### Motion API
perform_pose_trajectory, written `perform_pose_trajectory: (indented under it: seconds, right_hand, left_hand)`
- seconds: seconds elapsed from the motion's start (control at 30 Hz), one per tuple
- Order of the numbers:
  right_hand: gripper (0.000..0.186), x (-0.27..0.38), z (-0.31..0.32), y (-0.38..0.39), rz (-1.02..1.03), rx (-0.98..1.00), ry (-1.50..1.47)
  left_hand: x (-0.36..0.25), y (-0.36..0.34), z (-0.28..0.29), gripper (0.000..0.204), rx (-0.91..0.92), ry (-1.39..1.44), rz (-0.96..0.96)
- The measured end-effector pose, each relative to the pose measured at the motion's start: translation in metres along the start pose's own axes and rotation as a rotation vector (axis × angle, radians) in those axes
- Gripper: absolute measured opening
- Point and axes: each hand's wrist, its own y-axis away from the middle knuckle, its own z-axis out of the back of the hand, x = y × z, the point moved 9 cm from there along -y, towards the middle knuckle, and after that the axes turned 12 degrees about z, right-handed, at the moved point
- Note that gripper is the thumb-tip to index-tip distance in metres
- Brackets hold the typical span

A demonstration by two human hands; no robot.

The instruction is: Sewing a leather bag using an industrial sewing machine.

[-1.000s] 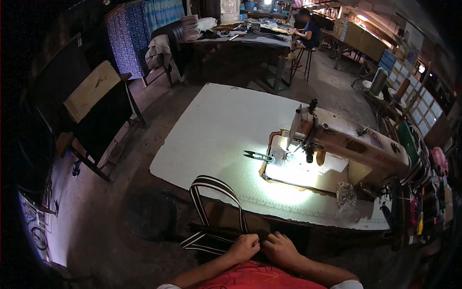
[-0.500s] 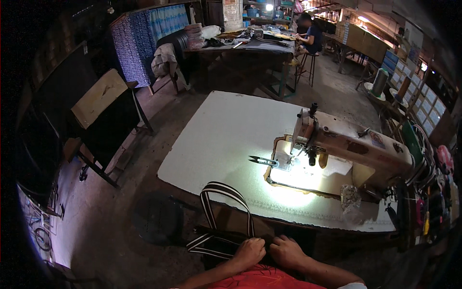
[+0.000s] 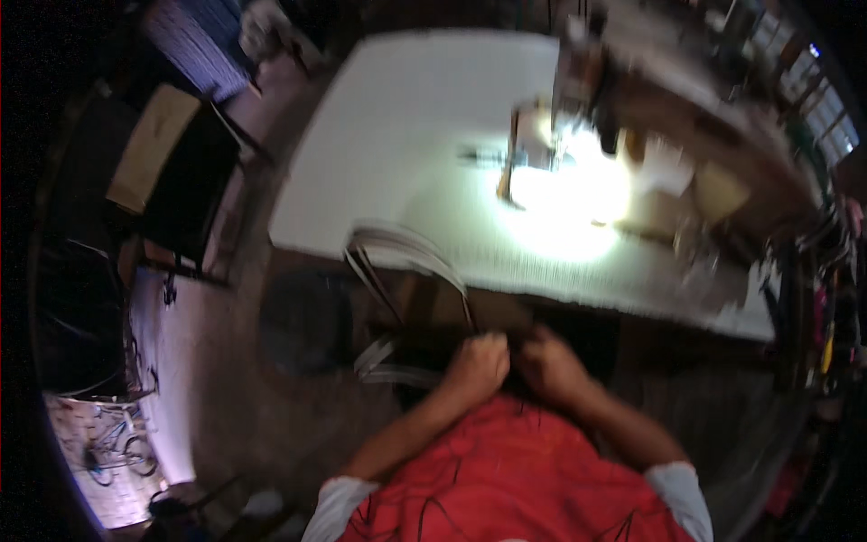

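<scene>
Close together in front of my lap, both hands are closed at the edge of a dark bag [image 3: 423, 343]. My left hand [image 3: 484, 363] is a fist with its fingers curled on the dark material. Beside it, my right hand [image 3: 553, 366] is closed too, smeared by motion, and its fingertips are hidden. One black-and-white striped handle [image 3: 397, 239] arches up from the bag against the table edge. A second striped handle [image 3: 384, 369] lies left of my left hand. The exact spot each hand grips is too dark to make out.
Ahead is a white sewing table [image 3: 388, 117] with a sewing machine [image 3: 704, 108] and its bright lamp spot. Thread snips [image 3: 483, 157] lie left of the needle area. A dark round stool [image 3: 305, 321] stands left, with a chair-like frame [image 3: 185, 181] beyond it.
The whole view has tilted down, so the table and machine sit higher and more of my red clothing shows. Both hands stay closed at the bag, my right one slightly changed in pose.
</scene>
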Motion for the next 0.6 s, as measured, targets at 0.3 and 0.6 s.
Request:
perform_pose_trajectory:
  seconds: [0.3,0.6]
  right_hand:
    - [0.016,0.016,0.044,-0.01,-0.084,-0.159,-0.168]
    - [0.013,0.003,0.049,-0.002,-0.17,-0.125,-0.186]
  left_hand:
    - [0.037,-0.003,0.058,0.013,-0.068,0.023,0.241]
    - [0.073,0.018,0.111,0.016,-0.15,-0.138,0.408]
